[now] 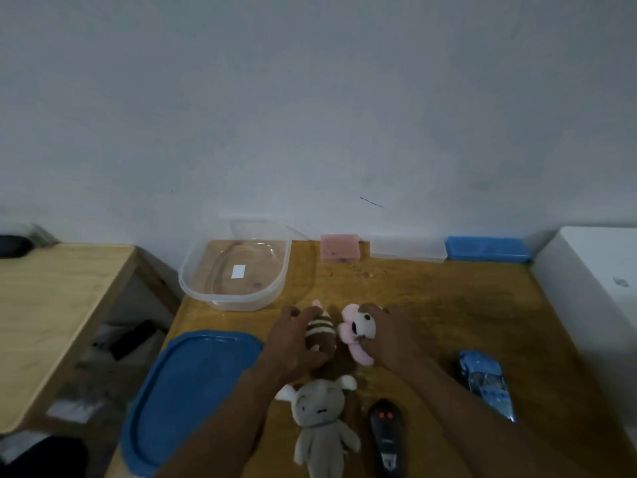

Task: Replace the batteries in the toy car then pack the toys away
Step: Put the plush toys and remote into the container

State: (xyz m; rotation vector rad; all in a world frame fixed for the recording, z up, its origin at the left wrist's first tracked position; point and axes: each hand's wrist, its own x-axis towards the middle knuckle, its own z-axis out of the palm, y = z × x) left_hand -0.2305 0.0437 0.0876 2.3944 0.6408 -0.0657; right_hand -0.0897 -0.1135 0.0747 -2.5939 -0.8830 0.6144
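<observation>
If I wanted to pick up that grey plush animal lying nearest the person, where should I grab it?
Probably around the narrow neck or upper body of the grey plush, coming straight down from above. It lies flat on its back on the table, head pointing away, and its soft body should squeeze easily. The black remote lies close on its right.

Tub (193,270) behind lid (186,384) — car (486,384) right of remote (386,436).

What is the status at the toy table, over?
Left hand on striped plush, right hand on pink plush. Clear tub empty, lid off. Nothing blocking.
</observation>
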